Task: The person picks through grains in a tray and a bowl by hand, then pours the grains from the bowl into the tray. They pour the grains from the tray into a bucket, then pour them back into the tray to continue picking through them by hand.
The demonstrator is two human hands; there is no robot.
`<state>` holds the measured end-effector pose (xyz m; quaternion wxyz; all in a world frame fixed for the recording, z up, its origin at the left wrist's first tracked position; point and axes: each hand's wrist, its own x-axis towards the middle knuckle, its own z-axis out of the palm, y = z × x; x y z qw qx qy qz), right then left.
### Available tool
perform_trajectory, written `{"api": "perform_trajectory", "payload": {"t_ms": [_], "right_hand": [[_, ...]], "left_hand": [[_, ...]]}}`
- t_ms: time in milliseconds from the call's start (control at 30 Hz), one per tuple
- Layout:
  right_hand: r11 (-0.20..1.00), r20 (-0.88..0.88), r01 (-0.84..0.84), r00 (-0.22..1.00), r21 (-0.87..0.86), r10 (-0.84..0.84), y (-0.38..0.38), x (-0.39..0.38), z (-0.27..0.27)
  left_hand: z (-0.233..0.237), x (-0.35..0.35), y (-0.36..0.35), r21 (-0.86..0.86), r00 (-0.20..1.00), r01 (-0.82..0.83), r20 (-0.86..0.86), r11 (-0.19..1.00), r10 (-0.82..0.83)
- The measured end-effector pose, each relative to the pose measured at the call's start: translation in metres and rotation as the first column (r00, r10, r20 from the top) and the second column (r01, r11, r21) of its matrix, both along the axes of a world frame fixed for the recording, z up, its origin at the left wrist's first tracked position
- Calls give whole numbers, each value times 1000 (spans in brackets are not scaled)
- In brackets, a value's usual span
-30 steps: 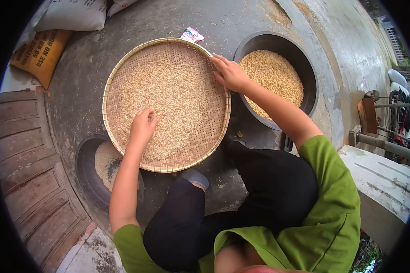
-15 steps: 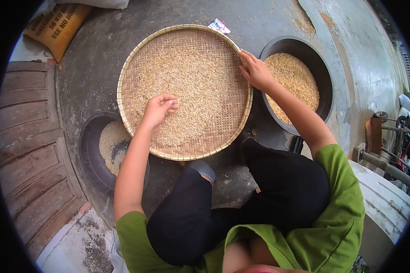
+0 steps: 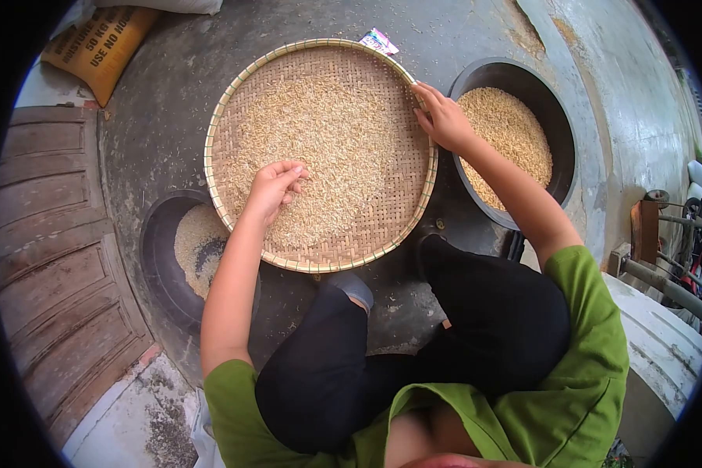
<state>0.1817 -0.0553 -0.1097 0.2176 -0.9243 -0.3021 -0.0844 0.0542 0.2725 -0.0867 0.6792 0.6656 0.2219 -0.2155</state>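
Note:
A round woven bamboo winnowing tray holds a spread layer of pale grain, thickest at its left and middle. Above the grain, left of the tray's centre, my left hand is closed with thumb and fingertips pinched together. Whatever is between those fingertips is too small to make out. At the tray's upper right edge my right hand grips the rim, with the fingers on the edge and the thumb toward the inside.
A dark tub of golden grain stands to the right. Another dark tub with paler grain sits at lower left, partly behind my left forearm. A small colourful packet lies beyond the tray. An orange sack and a wooden door are at left.
The whole scene has shifted slightly right in the view. My left fingertips have drawn closer together over the grain. My right hand stays at the tray's rim.

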Motion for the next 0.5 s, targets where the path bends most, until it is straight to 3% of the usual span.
{"api": "perform_trajectory", "payload": {"t_ms": [267, 333, 400, 467, 500], "right_hand": [[1000, 16, 7, 1000, 0, -7, 0, 0, 1], [1000, 3, 21, 1000, 9, -21, 1, -1, 0], [999, -3, 29, 1000, 17, -29, 2, -2, 2], [997, -17, 10, 1000, 73, -9, 0, -3, 3], [998, -16, 23, 1000, 59, -22, -1, -6, 8]], "left_hand": [[1, 9, -10, 68, 990, -125, -50, 990, 129], [28, 23, -34, -78, 1000, 4, 27, 997, -2], [81, 33, -90, -487, 953, 261, 270, 833, -140], [132, 35, -133, -511, 801, 597, 420, 619, -427], [134, 38, -139, -511, 795, 606, 426, 610, -432]]}}
